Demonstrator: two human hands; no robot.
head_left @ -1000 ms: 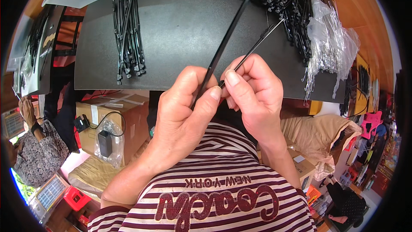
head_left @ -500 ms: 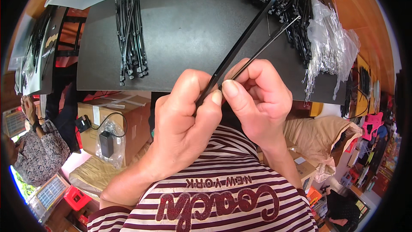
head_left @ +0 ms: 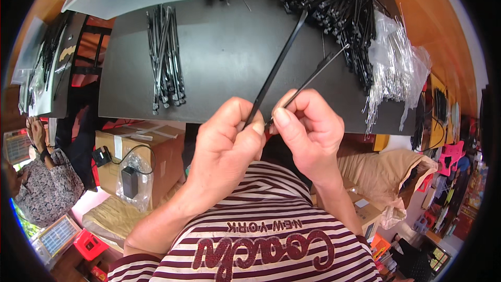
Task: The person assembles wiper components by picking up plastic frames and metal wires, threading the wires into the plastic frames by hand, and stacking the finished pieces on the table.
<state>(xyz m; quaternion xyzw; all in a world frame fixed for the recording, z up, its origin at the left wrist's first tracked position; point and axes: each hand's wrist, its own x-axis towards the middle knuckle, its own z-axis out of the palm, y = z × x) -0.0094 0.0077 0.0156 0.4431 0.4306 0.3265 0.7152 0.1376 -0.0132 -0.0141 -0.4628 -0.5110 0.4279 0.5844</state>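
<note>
Rising from the lower edge of the head view, both bare forearms lean inward, bringing the hands close together near the centre of the frame, by the lower edge of the tabletop (head_left: 219,68). The left hand (head_left: 224,138) shows its back, fingers curled, its grip pinching a long black strip (head_left: 279,66) between thumb and forefinger. The right hand (head_left: 312,130) has its fingers folded and thumb laid on top, its grip pinching a thin rod (head_left: 316,75).

The strip is narrow, flat and straight, with a faint sheen; it slants from the left hand toward the upper centre, its far tip in front of the heap of black strips (head_left: 347,23) there. The rod is slimmer and dark, leaning further right, with a small pale tip. Whether the lower ends meet between the fingers cannot be told.

A loose bundle of black strips (head_left: 166,65) lies upright in the frame at upper left; silvery rods (head_left: 389,70) lie with clear plastic (head_left: 418,62) at upper right.
</note>
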